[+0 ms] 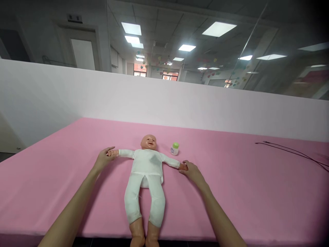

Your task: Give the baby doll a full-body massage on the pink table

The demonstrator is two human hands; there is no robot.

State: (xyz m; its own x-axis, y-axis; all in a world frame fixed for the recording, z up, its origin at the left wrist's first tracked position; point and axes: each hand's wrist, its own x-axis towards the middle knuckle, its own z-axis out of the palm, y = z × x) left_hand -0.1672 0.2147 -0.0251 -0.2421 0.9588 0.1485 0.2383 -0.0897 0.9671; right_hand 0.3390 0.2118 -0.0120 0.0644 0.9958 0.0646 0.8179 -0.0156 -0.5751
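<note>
Left forearm point(72, 206) and right forearm point(223, 216), both bare, enter from the near edge at 7 and 5 o'clock respectively, taking the doll's torso as dial centre and 12 o'clock as away from the camera. The doll point(147, 163) lies face up on the pink table point(236, 192), head at 12 o'clock, feet at 6 o'clock crossing the table's near edge in view. It wears a white top and white trousers; its arms extend outward to the sides. The left hand point(102, 160) is at 9 o'clock, partly closed, fingers curled about the doll's hand on that side. The right hand point(194, 172) is just past 3 o'clock, also partly closed, its thumb and fingers holding the doll's other hand. The bottle point(174, 150), clear with a green cap, stands upright at 2 o'clock, near the doll's arm and touching neither hand. The black cord point(290, 150) lies well apart at 3 o'clock and runs toward the right edge of view. At 12 o'clock, a white wall point(205, 106) borders the table's far side; above it, a glass pane point(195, 73) shows lit ceiling panels point(219, 29). The door point(83, 55) is at 11 o'clock.
</note>
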